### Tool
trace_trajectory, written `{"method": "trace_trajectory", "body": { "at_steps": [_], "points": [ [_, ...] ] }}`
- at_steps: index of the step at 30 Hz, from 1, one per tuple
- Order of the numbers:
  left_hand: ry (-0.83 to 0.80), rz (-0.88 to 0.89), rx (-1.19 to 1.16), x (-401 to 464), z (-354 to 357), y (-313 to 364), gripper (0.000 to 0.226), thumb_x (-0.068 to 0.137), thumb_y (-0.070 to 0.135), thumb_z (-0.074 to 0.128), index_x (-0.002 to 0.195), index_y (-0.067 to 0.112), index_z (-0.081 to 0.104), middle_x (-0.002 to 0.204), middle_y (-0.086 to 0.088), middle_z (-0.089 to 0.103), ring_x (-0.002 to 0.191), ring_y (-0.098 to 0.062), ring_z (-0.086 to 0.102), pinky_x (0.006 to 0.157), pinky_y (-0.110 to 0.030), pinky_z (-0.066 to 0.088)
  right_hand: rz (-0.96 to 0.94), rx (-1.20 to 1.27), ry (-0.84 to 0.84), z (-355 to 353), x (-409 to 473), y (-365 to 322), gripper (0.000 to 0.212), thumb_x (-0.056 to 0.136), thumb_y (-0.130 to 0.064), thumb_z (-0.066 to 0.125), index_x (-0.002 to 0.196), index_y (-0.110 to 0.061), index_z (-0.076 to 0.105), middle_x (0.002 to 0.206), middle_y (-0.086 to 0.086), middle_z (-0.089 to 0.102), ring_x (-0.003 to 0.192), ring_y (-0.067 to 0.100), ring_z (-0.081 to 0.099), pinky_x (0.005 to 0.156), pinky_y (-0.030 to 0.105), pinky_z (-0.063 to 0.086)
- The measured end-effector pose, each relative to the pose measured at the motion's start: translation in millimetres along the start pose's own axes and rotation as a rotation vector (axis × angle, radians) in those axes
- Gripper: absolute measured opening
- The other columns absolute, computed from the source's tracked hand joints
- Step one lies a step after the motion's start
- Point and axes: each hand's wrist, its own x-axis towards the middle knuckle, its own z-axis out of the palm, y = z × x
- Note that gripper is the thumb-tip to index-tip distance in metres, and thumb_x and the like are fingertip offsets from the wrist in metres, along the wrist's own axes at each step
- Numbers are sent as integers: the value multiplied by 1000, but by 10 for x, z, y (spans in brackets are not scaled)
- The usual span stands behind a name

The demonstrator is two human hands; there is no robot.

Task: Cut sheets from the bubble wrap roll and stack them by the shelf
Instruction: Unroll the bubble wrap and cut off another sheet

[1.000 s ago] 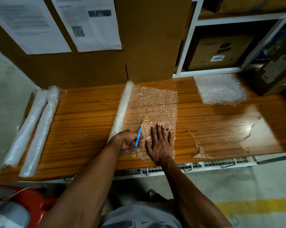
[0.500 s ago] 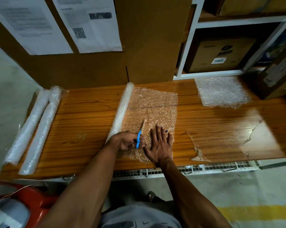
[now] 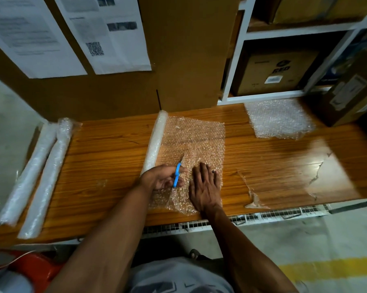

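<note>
A bubble wrap roll (image 3: 156,142) lies mid-table with its sheet (image 3: 196,140) unrolled to the right. My left hand (image 3: 162,178) grips blue-handled scissors (image 3: 177,173), blades pointing away into the sheet beside the roll. My right hand (image 3: 203,187) presses flat on the sheet just right of the cut line, fingers spread. A stack of cut sheets (image 3: 278,119) rests at the back right beside the white shelf (image 3: 260,99).
Two more bubble wrap rolls (image 3: 41,176) lie at the table's left end. A cardboard panel (image 3: 186,56) with taped papers stands behind the wooden table (image 3: 106,166). A brown box (image 3: 347,96) sits at the far right. Peeling film (image 3: 252,199) lifts near the front edge.
The scissors have advanced away from me along the cut beside the roll. My right hand stays pressed on the sheet, shifted slightly forward.
</note>
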Motion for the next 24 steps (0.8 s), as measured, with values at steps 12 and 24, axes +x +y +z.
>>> {"method": "trace_trajectory", "body": {
  "at_steps": [12, 24],
  "points": [
    [147, 93, 73, 118, -12, -186, 19, 92, 11, 75, 109, 2, 73, 86, -11, 79, 71, -18, 77, 44, -17, 41, 58, 21, -16, -125, 21, -116, 69, 104, -49, 24, 166, -19, 17, 176, 9, 5, 162, 31, 2, 130, 55, 6],
    [-7, 10, 129, 61, -82, -97, 19, 98, 27, 64, 108, 18, 77, 104, -14, 78, 95, -22, 72, 48, -19, 37, 36, -13, -113, -65, 379, -174, 69, 108, -49, 14, 166, -23, -13, 172, 5, -24, 157, 31, -25, 128, 60, -5]
  ]
}}
